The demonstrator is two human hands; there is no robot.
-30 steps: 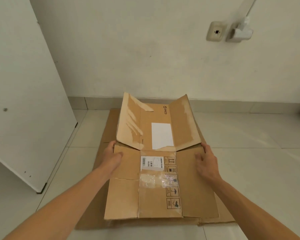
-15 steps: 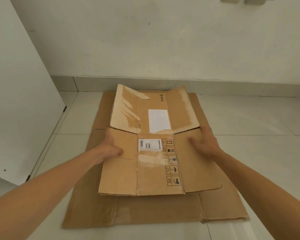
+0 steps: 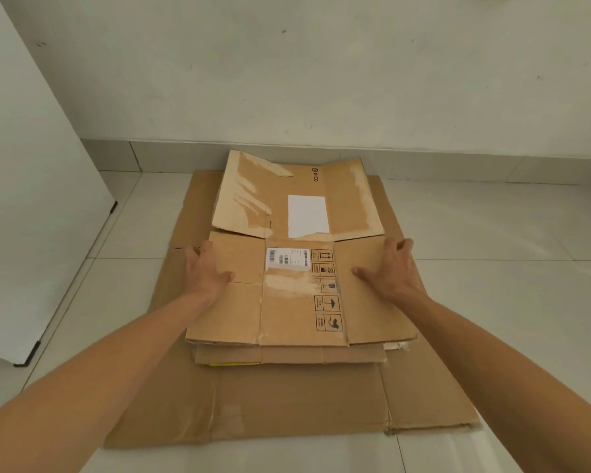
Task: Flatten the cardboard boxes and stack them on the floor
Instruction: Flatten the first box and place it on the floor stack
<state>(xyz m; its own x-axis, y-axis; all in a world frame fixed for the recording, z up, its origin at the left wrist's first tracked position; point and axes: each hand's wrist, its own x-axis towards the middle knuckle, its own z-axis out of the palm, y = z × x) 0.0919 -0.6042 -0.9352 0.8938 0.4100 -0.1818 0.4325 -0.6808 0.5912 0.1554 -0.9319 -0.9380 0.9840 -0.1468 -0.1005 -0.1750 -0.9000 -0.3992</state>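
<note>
A flattened cardboard box (image 3: 297, 302) with a barcode label and printed handling symbols lies on top of the stack on the tiled floor. Its far flaps (image 3: 253, 196) carry a white label and lie almost flat. My left hand (image 3: 207, 271) grips the box's left edge, thumb on top and fingers curled around the side. My right hand (image 3: 394, 271) holds the right edge the same way. Under it a second flattened box (image 3: 287, 356) sticks out at the near side, showing a yellow strip. A large flat cardboard sheet (image 3: 287, 407) is the bottom layer.
A white board (image 3: 31, 199) leans at the left, its lower corner on the floor close to the stack. The white wall (image 3: 287, 80) with a tiled skirting runs just behind the cardboard. Pale floor tiles (image 3: 492, 268) extend to the right.
The top box has come down onto the stack and its raised far flaps have dropped nearly flat. My hands stay at its side edges. The view has tilted down, showing the layers beneath.
</note>
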